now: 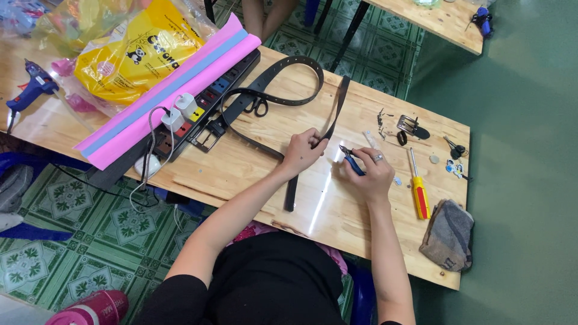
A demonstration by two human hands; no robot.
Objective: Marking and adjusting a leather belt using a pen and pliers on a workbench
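Note:
A long black belt (289,99) with a row of holes loops across the wooden table (253,174); its metal buckle (208,137) lies near the power strip. My left hand (301,150) pinches the belt strap near its middle, where one end bends up. My right hand (370,171) grips small blue-handled pliers (351,161), their tip pointing at the strap by my left fingers. A ring shows on a right finger.
A red-and-yellow screwdriver (418,189), a folded grey cloth (448,235), a loose buckle (409,125) and small metal parts lie to the right. On the left are a power strip (198,114), pink and blue foam sheets (162,99), a yellow bag (141,54), a blue glue gun (33,87) and scissors (259,107).

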